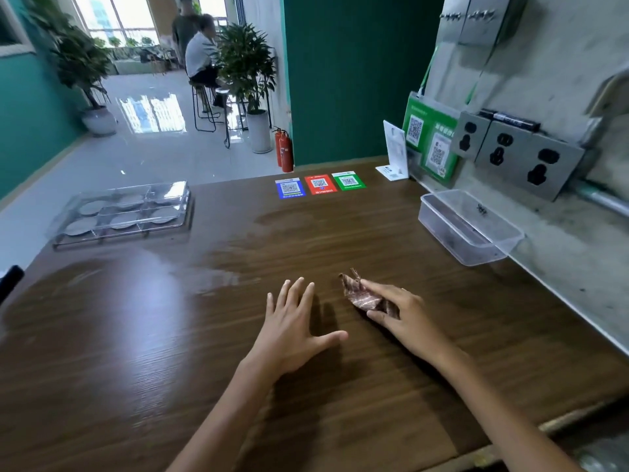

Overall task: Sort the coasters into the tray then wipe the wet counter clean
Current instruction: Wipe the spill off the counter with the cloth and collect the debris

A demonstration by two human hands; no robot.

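A clear divided tray (102,229) stands at the counter's far left, with several round grey coasters (127,199) lying in its compartments. A wet sheen (218,267) spreads across the middle of the dark wooden counter (170,352). A crumpled brown patterned cloth (360,294) lies right of centre. My right hand (401,318) holds it, forefinger stretched over the top and thumb tucked against its near side. My left hand (296,328) hovers flat just left of the cloth, fingers spread, holding nothing.
An empty clear plastic box (473,247) sits at the right by the grey wall. Three QR stickers (320,185) lie at the far edge, beside a small white card stand (394,155). Wall sockets (517,155) are on the right. People sit far behind.
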